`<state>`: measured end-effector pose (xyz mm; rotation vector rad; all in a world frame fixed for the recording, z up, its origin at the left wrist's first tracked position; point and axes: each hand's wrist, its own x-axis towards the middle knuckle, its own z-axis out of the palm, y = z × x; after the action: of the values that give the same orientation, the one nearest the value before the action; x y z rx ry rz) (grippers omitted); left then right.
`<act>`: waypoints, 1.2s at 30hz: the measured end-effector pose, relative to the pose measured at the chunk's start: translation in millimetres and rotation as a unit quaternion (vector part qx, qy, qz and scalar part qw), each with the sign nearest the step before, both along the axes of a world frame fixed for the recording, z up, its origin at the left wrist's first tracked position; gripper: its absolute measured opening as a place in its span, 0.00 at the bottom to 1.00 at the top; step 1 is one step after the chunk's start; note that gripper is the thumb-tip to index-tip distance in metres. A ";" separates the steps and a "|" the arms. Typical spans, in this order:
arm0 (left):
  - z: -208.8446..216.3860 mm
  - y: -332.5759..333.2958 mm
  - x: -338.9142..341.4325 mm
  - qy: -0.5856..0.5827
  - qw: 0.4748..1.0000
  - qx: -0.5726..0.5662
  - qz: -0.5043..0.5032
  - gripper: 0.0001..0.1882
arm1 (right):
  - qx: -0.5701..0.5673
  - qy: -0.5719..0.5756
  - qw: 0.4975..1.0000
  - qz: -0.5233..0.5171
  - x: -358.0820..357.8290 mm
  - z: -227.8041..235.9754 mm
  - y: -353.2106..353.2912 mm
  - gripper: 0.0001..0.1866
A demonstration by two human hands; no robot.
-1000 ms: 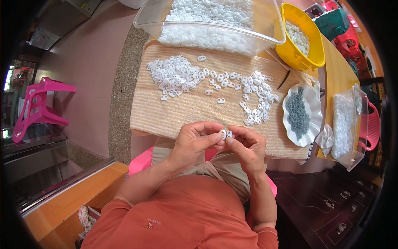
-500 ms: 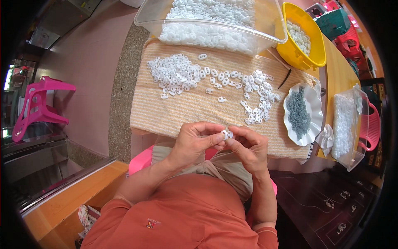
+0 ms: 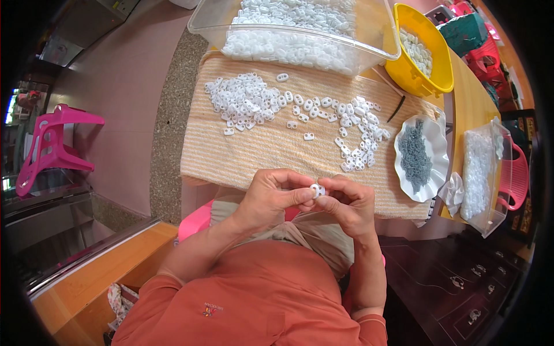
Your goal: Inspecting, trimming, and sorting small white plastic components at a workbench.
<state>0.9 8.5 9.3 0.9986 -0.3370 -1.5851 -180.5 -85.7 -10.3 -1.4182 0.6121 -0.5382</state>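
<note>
Between my fingertips, above my lap at the table's near edge, is a small white plastic piece [image 3: 318, 191] with two round holes. My left hand [image 3: 271, 196] pinches it from the left with thumb and forefinger. From the other side my right hand [image 3: 348, 205] grips it the same way. My fingers hide part of it, so I cannot tell whether it is one piece or two pressed together. Beyond my hands, similar white two-holed pieces lie in a heap [image 3: 243, 102] at the left and a looser cluster [image 3: 360, 135] at the right.
A striped towel [image 3: 259, 153] covers the table. On it a wavy white dish [image 3: 440, 154] holds small grey parts. Behind stand a clear bin [image 3: 199, 23] of white pieces and a yellow basin [image 3: 444, 57]. Another clear box [image 3: 480, 179] is at the right, a pink stool [image 3: 57, 141] at the left.
The white parts at my fingertips looked offset before; now they show as one compact shape with both holes facing up. My hands have barely shifted.
</note>
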 end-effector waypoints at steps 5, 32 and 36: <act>0.4 0.9 1.0 0.061 0.998 -0.017 -0.005 0.08 | -0.003 0.012 1.000 0.028 1.4 6.0 -2.3 0.15; -0.8 1.1 -2.8 0.057 0.998 0.003 0.018 0.09 | 0.022 0.017 0.999 -0.023 4.0 1.4 6.6 0.13; -0.1 0.6 -4.0 0.011 1.000 -0.002 0.010 0.10 | 0.076 0.018 0.996 -0.044 4.8 0.2 8.1 0.12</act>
<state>-3.2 9.1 9.2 0.9776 -0.3144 -1.5751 -175.7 -77.6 -10.1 -1.2634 0.7327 -0.5247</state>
